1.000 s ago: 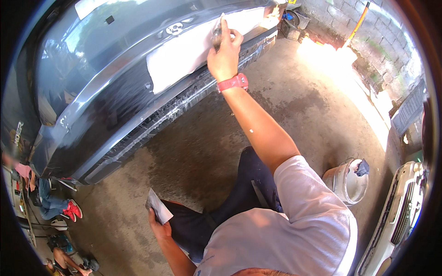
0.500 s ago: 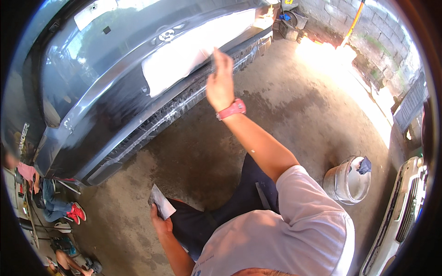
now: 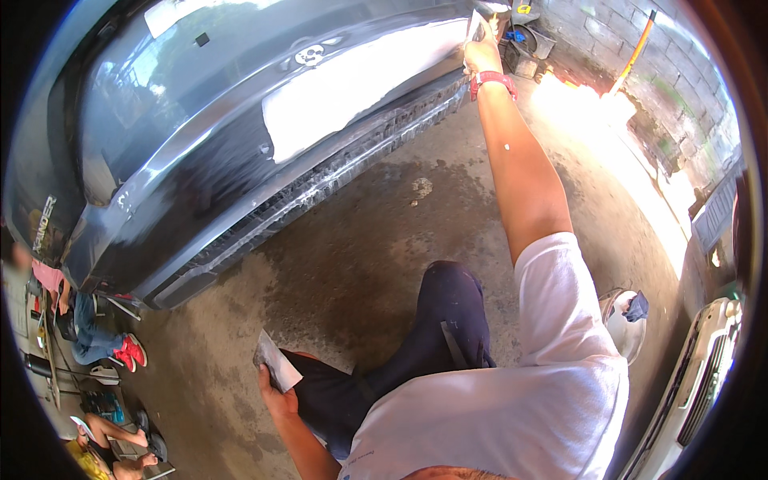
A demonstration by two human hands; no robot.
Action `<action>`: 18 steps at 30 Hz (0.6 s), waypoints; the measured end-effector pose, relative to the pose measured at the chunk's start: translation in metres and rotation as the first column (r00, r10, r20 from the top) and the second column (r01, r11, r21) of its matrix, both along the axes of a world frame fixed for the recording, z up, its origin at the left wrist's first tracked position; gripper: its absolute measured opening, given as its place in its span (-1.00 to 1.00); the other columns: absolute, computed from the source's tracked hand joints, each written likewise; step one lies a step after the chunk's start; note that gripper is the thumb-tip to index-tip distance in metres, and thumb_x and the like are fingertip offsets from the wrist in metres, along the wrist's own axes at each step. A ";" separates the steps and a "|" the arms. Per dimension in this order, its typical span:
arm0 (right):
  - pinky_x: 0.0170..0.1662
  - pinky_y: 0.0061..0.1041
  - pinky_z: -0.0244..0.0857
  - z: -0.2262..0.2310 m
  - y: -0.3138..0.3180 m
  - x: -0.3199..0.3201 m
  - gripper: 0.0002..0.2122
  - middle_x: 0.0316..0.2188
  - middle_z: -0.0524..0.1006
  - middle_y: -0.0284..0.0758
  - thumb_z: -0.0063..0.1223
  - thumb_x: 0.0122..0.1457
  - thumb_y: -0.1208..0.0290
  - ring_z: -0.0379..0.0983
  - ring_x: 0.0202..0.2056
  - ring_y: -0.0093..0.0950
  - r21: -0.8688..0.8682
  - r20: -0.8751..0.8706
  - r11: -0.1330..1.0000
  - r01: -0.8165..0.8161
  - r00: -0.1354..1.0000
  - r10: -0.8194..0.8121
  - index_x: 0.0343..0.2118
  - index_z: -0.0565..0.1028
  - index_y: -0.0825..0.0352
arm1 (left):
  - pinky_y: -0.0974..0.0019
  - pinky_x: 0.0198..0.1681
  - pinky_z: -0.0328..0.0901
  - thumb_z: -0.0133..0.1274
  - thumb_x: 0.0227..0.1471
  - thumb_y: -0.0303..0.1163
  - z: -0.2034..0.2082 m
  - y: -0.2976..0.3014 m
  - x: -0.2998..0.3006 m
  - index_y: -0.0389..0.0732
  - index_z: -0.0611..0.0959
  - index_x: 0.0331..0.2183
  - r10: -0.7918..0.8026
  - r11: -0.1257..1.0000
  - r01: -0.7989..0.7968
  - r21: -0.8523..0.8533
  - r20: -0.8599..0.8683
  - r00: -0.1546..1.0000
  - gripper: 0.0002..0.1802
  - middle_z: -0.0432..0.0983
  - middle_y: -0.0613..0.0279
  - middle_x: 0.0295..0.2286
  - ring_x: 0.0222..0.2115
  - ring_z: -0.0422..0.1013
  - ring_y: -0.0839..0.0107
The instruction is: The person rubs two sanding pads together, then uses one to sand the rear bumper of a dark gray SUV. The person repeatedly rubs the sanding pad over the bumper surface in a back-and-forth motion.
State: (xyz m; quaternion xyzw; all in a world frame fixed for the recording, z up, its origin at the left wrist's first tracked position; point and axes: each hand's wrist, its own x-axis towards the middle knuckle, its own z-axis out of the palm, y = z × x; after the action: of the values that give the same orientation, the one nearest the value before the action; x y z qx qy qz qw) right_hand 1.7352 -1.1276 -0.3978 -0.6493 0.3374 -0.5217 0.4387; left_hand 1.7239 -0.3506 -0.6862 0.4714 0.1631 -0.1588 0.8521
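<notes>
One gray sheet [image 3: 280, 368], clasped in the left hand [image 3: 277, 397], slants lengthwise up-left; the right hand [image 3: 482, 56] grasps a pale piece [image 3: 476, 29].

The car [image 3: 232, 76] is glossy blue-grey, darkening to near black on its lower panel [image 3: 188, 204], which is streaked with pale brushed marks. A patch [image 3: 344, 88] on it is bright white. The bumper [image 3: 320, 182] is blackish, striped with whitish smears. The sheet [image 3: 280, 366] in the person's left hand [image 3: 278, 394] shows grey and white. The wristband [image 3: 494, 78] is red, the shirt [image 3: 480, 416] white, the trousers [image 3: 452, 308] dark navy with a grey strip. The floor [image 3: 232, 400] is grey-brown, blotched darker. A greyish-white bucket [image 3: 622, 336] carries a blue-black cloth [image 3: 637, 307]; a nearby person's shoes [image 3: 132, 353] are bright red.
</notes>
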 end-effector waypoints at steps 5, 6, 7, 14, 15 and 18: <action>-0.07 -0.35 0.51 -0.002 0.004 0.021 -0.15 0.13 0.48 -0.01 -0.06 0.06 0.69 0.61 -0.12 -0.24 -0.023 -0.026 0.999 0.049 0.998 -0.050 0.50 0.32 -0.03 | 0.18 0.17 0.51 0.24 0.37 -0.12 -0.005 0.006 -0.001 -0.32 0.57 0.22 0.030 0.999 -0.029 -0.024 0.013 0.999 -0.41 0.58 0.12 0.13 0.11 0.56 0.24; 0.04 -0.33 0.50 -0.004 0.007 0.025 -0.14 0.18 0.42 0.02 -0.06 0.06 0.70 0.60 -0.05 -0.19 -0.054 -0.031 0.996 0.075 0.997 -0.077 0.50 0.32 -0.05 | 0.18 0.17 0.51 0.24 0.37 -0.13 -0.005 0.007 -0.001 -0.32 0.57 0.21 0.034 0.999 -0.034 -0.019 0.011 0.999 -0.42 0.59 0.13 0.12 0.10 0.56 0.24; 0.15 -0.29 0.44 -0.006 0.010 0.027 -0.13 0.23 0.36 0.05 -0.05 0.07 0.71 0.57 0.03 -0.13 -0.058 -0.057 0.991 0.118 0.991 -0.121 0.51 0.31 -0.08 | 0.18 0.16 0.51 0.24 0.37 -0.13 -0.005 0.008 -0.001 -0.32 0.58 0.21 0.041 0.999 -0.041 -0.022 0.008 0.999 -0.43 0.60 0.13 0.12 0.09 0.57 0.25; 0.35 -0.19 0.39 -0.022 0.085 0.043 -0.09 0.25 0.28 0.08 0.00 0.12 0.74 0.52 0.17 -0.01 -0.307 -0.081 0.947 0.097 0.989 -0.128 0.55 0.24 -0.17 | 0.21 0.12 0.52 0.25 0.37 -0.14 -0.001 0.006 0.005 -0.29 0.61 0.16 -0.015 0.991 0.015 -0.134 0.005 1.000 -0.48 0.65 0.17 0.04 0.03 0.60 0.30; 0.33 -0.19 0.40 -0.024 0.100 0.045 -0.09 0.24 0.29 0.07 0.02 0.11 0.74 0.53 0.15 -0.02 -0.330 -0.068 0.940 0.085 0.991 -0.113 0.55 0.24 -0.16 | 0.21 0.12 0.52 0.25 0.37 -0.14 0.000 0.005 0.007 -0.29 0.61 0.16 -0.018 0.993 0.016 -0.117 -0.010 1.000 -0.49 0.65 0.17 0.04 0.03 0.60 0.31; 0.27 -0.21 0.43 -0.032 0.143 0.051 -0.06 0.20 0.29 0.03 0.07 0.08 0.77 0.54 0.08 -0.06 -0.386 -0.018 0.921 0.052 0.998 -0.064 0.56 0.23 -0.13 | 0.22 0.12 0.53 0.24 0.38 -0.16 -0.001 0.001 0.013 -0.29 0.61 0.15 -0.029 0.992 0.025 -0.123 -0.028 0.999 -0.51 0.65 0.17 0.04 0.02 0.60 0.32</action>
State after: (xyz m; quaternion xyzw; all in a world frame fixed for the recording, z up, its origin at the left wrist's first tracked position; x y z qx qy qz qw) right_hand 1.7858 -0.9842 -0.4296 -0.7204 0.2541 -0.5807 0.2816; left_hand 1.7364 -0.3493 -0.6869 0.4178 0.1591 -0.1870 0.8748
